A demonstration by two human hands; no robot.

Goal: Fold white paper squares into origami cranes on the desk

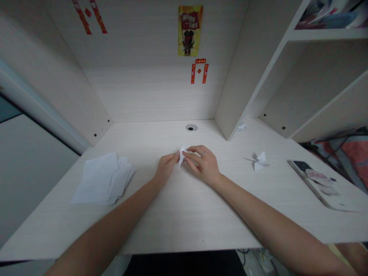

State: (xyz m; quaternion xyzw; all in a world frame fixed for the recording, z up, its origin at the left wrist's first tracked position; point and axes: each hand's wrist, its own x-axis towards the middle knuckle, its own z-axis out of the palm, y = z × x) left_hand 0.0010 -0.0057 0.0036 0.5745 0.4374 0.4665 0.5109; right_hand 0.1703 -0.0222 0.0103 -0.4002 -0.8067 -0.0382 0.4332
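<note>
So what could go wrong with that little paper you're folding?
1. The small white paper is pinched by the fingertips of the left hand and right hand, so a crease might go crooked or its tip might tear.
2. The folded paper figure sits close to the right arm; a sideways sweep could squash it.
3. The loose stack of sheets is fanned out and could slide if bumped.

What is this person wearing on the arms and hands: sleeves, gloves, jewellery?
No sleeves, gloves or watch show on either arm; both are bare to the frame's edge. The left hand shows no ring; the right hand wears a thin ring on one finger.
</note>
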